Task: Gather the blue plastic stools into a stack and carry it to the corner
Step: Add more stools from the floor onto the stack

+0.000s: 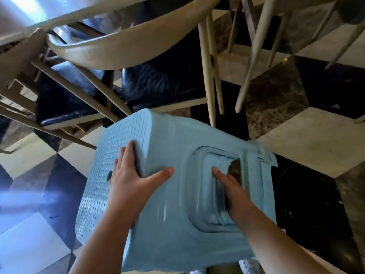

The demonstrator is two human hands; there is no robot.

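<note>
A light blue plastic stool stack (pixel 169 210) is tipped on its side in front of me, off the floor, its dotted seat facing left. Nested layers show inside the side cut-out, so it holds more than one stool. My left hand (pixel 132 175) wraps the seat's edge, fingers on the dotted top and thumb on the side wall. My right hand (pixel 231 190) reaches into the side cut-out and grips the nested rims there. Both forearms come up from the bottom of the view.
Beige wooden chairs (pixel 122 48) with dark blue cushions (pixel 164 80) stand close ahead and to the left. More chair legs (pixel 254 56) stand at the upper right. The floor (pixel 308 139) is a black, white and brown checkered tile.
</note>
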